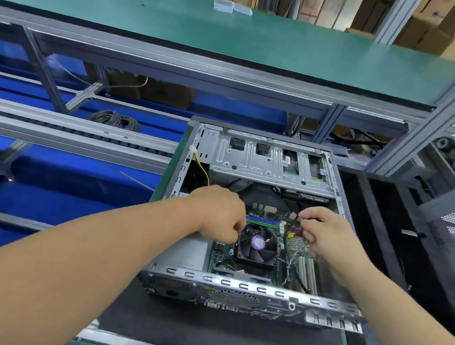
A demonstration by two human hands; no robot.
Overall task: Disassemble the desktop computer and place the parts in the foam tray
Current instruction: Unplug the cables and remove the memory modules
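A long green-topped workbench shelf runs across the room above a blue conveyor surface. Below it, the open grey metal desktop computer case lies on a black mat, and the black foam tray stands just beside it at the right. Inside the case I see a silver drive cage, then the black cooling fan with a purple sticker. The left hand is clenched at the fan's corner; what it pinches I cannot tell. The right hand pinches thin coloured wires over the green motherboard.
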